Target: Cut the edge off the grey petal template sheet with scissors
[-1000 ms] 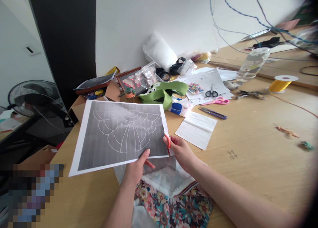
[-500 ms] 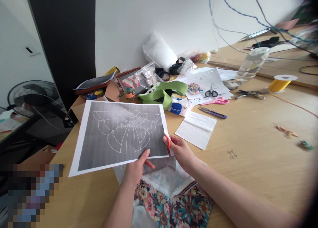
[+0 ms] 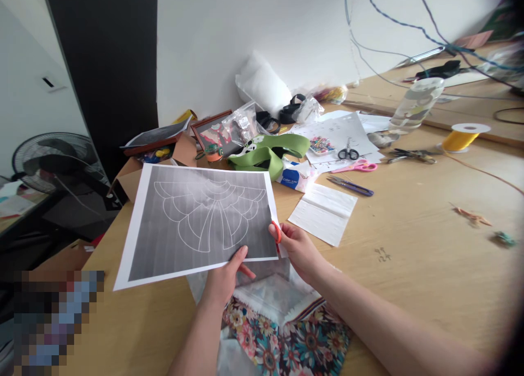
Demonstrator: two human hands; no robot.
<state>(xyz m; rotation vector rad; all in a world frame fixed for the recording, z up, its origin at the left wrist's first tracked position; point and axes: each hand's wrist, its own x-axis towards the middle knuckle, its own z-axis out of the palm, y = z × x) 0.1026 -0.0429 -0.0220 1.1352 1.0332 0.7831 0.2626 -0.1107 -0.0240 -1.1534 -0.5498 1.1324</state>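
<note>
A large paper sheet (image 3: 164,245) printed dark grey, with a white scalloped line drawing and a white border, is held up over the table. Its lower edge rests in my left hand (image 3: 227,275), thumb on top and fingers beneath. At the sheet's right edge my right hand (image 3: 298,250) grips orange-handled scissors (image 3: 277,233); the blades are mostly hidden by the paper and hand. Part of the right border strip is cut loose beside them. Below my hands lies a floral fabric piece (image 3: 295,340) with a pale lining and a frayed edge.
Beyond the sheet lie a green strap (image 3: 266,155), a tissue pack (image 3: 295,175), a folded white paper (image 3: 325,212), purple-handled snips (image 3: 351,185) and pink scissors (image 3: 362,166). A yellow thread spool (image 3: 460,140) and a clear water container (image 3: 417,106) stand at the right. A cardboard box (image 3: 129,177) is at the left.
The sheet has shifted very slightly to the right and up. Both hands keep their grip and stay almost in place.
</note>
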